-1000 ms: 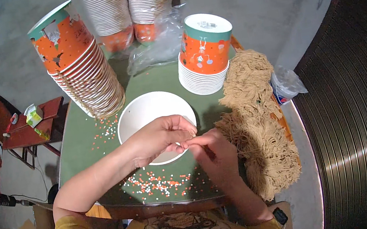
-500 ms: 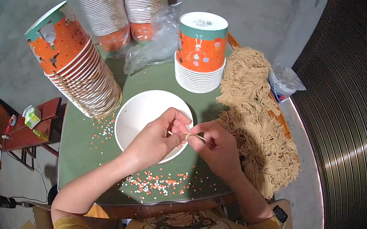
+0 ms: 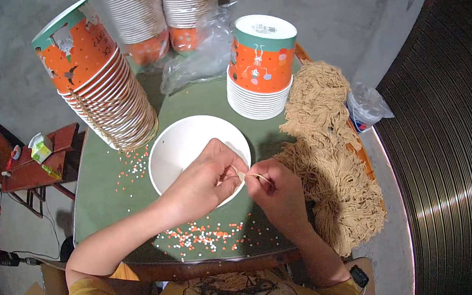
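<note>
My left hand (image 3: pixel 204 180) reaches over a white round paper tub (image 3: pixel 170 152), its thumb and fingers pinched on a thin tan cord (image 3: pixel 255 176). Beside it, at the tub's right rim, my right hand (image 3: pixel 278 189) is closed on the same cord, which runs between the two hands. The tub stands with its mouth up on the green table; its outside and part of its rim are hidden by my left hand. A pile of tan cords (image 3: pixel 342 192) lies just right of my right hand.
On the left leans a stack of orange tubs with cords (image 3: pixel 105 100); a shorter stack (image 3: pixel 262 69) stands right. Taller stacks (image 3: pixel 135 15) and a clear plastic bag (image 3: pixel 197 61) are behind. Orange and white beads (image 3: pixel 201 237) lie scattered near the table's front edge.
My hands have moved slightly apart, the right one a little to the right with its fingers curled more tightly. The cord still runs between them.
</note>
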The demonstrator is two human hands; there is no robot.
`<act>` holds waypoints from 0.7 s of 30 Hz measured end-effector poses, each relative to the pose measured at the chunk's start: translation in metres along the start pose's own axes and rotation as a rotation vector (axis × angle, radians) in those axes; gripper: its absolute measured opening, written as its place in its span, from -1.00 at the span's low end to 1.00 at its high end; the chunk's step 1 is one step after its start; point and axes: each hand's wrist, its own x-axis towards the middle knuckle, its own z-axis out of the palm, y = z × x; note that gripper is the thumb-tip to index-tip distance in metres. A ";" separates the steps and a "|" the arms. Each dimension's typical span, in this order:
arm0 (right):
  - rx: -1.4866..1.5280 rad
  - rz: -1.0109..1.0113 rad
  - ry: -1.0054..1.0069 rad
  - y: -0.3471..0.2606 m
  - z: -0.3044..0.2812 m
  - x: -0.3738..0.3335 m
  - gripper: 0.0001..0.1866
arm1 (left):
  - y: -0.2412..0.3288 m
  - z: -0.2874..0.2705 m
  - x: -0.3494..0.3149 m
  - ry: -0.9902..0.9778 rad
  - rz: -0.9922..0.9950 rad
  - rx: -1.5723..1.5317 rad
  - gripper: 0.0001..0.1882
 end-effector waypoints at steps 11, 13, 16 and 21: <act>-0.109 -0.247 0.050 0.005 0.005 -0.002 -0.85 | 0.006 0.011 -0.003 0.254 0.114 0.235 -0.93; -0.105 -0.287 0.057 0.006 0.006 -0.001 -0.83 | 0.008 0.011 -0.004 0.245 0.073 0.124 -0.93; -0.120 -0.291 0.058 0.007 0.005 -0.001 -0.83 | 0.004 0.012 0.000 0.219 -0.048 -0.039 -0.96; -0.074 -0.256 0.087 0.009 0.007 -0.003 -0.86 | -0.011 0.014 0.003 0.095 -0.161 -0.500 -0.93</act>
